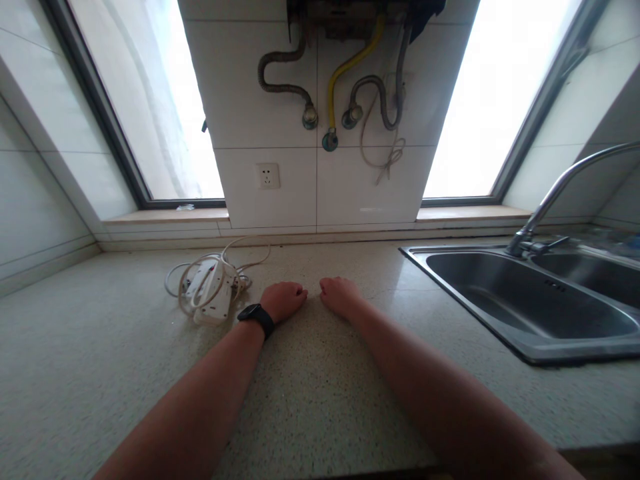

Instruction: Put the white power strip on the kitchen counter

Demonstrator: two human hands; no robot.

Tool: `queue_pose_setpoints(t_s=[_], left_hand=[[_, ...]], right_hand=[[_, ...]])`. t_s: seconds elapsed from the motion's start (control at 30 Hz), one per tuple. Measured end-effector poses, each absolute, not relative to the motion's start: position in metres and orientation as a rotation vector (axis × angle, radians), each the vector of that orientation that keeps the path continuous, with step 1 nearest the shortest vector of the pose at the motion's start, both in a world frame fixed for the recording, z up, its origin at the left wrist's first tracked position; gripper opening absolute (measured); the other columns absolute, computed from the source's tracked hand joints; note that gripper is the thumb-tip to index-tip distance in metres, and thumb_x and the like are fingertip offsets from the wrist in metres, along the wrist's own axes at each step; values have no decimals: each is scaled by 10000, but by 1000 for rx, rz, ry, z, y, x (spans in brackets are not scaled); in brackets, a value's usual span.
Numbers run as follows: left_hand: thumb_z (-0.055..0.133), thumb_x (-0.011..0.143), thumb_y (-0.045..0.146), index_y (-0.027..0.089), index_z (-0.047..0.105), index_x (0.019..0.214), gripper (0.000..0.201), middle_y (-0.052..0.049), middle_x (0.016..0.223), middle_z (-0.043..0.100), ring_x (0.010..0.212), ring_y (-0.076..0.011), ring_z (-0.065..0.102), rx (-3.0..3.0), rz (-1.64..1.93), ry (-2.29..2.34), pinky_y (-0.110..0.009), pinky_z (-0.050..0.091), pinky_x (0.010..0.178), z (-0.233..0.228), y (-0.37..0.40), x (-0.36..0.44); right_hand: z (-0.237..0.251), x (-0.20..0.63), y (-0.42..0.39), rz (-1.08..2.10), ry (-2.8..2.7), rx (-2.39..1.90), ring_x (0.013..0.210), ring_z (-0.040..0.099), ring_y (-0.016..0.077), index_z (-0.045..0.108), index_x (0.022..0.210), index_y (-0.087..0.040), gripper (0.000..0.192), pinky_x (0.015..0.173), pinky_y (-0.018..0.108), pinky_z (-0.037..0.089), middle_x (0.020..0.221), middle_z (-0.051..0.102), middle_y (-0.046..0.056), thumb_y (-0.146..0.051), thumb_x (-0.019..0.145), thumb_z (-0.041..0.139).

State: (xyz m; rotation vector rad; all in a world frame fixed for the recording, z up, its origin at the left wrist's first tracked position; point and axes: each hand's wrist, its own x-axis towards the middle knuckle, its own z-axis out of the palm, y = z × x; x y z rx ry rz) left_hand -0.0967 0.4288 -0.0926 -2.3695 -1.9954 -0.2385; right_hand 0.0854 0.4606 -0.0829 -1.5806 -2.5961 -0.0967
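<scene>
Head view looks down on a speckled counter (100, 373) that runs from the left wall to the steel sink (530, 313) on the right. At the back, the counter ends at a tiled wall with a socket (267, 176) and some hoses (350, 87) above; a window sill stands on each side. The near edge of the counter shows only at the bottom right corner. Much bare surface lies between the forearms and to the left of them.

Both hands rest on the counter, curled into loose fists and holding nothing. The left hand (284, 299), with a black watch (256, 318) on its wrist, lies just beside the right hand (340, 294), with a small gap between them.

A white power strip (213, 292) with its coiled cable lies near the left hand, on its left side, not touching it. The sink is well apart from the right hand.
</scene>
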Motion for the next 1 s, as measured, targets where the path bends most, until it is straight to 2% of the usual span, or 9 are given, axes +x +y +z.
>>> queue_pose_setpoints(t_s=[1.0], left_hand=[[293,931,516,219,712,910,514,-121,964,717,894,-251,658,-2373,-231,-2015,-344,447,735,-88,425,-94]], right_hand=[[-82,85,459,-63,-2607,-1606,972,639,263,652,1063,-182,280,792,354,450,1062,680,156,-262,911,430]])
